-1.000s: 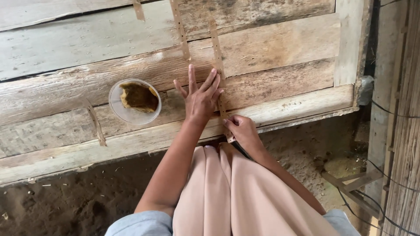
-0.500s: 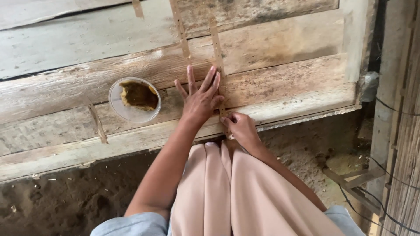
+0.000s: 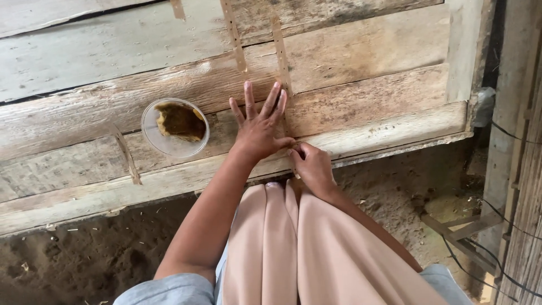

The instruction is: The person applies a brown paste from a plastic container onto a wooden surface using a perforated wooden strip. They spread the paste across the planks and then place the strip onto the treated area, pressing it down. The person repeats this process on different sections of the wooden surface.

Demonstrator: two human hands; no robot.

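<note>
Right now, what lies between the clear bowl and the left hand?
In the head view, only bare weathered plank separates the clear bowl from the left hand; nothing else sits there.

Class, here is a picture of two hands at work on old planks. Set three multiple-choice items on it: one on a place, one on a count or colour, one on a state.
1. Where does the cup stand?
A. to the left of the left hand
B. on the dirt floor
C. to the right of the right hand

2. What colour is the stuff in the cup?
A. white
B. brown
C. blue

3. How is the left hand?
A. a fist
B. flat, fingers spread on the planks
C. raised in the air

Key: 1 A, the cup sits on the planks left of both hands. 2 B, a brown mass fills part of it. 3 B, the palm lies down beside the strip, whose near end the right hand pinches.
</note>
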